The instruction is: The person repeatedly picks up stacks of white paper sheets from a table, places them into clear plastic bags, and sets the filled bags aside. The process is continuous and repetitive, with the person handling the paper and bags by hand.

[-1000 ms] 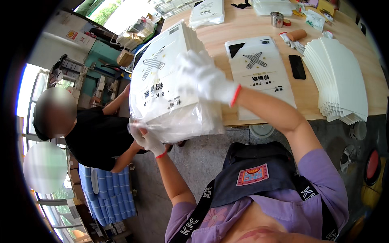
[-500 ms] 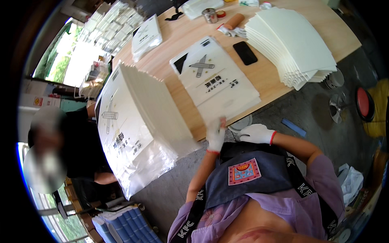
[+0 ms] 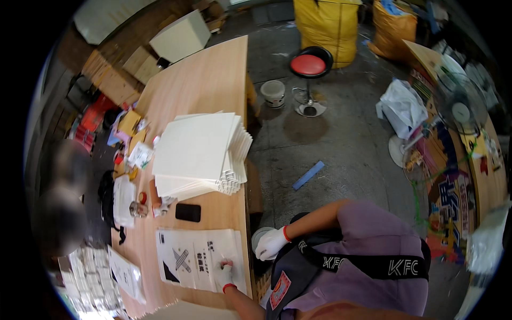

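Note:
On the wooden table (image 3: 213, 69), near its front edge, lies a printed clear plastic bag of white sheets (image 3: 188, 250) with a pencil drawing and a black corner. My left hand (image 3: 225, 276), in a white glove with red cuff and bare fingertips, rests on the bag's near end, fingers apart and gripping nothing I can see. Just off the table edge, my right hand (image 3: 271, 244), also gloved, hangs loosely beside a grey round lid or pail rim (image 3: 257, 237). Nothing shows in it, its fingers slightly bent. A black phone (image 3: 188, 213) lies beyond the bag.
A fanned stack of white sheets (image 3: 197, 146) stands farther along the table. A metal tin (image 3: 138, 209), a roll of orange-brown material (image 3: 155, 194) and another bag (image 3: 127, 274) lie leftward. A red stool (image 3: 308, 65), white bucket (image 3: 273, 94) and blue strip (image 3: 309, 175) are on the floor.
My view has turned to the right, bringing the stool, floor and fan into sight. The large bagged stack and the co-worker have mostly left it. My left hand has moved onto the bag.

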